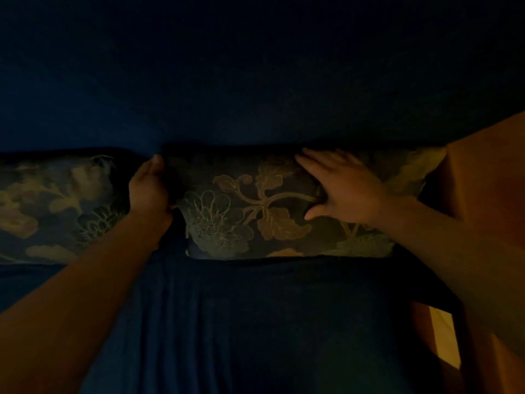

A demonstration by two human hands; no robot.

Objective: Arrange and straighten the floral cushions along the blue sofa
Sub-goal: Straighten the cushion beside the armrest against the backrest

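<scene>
The scene is dim. A dark floral cushion (250, 211) leans against the back of the blue sofa (255, 322) in the middle of the view. My left hand (149, 189) grips its left edge, thumb on top. My right hand (343, 191) lies flat on its front face, fingers spread, pressing the upper right part. A second floral cushion (54, 206) stands to the left, apart from the first by a narrow gap. A paler cushion corner (409, 172) shows behind my right hand.
The sofa's dark blue backrest (255, 81) fills the upper half of the view. An orange-brown surface (488, 180) rises at the right edge, with a lit strip of floor (446, 336) below it. The blue seat cover lies in folds between my arms.
</scene>
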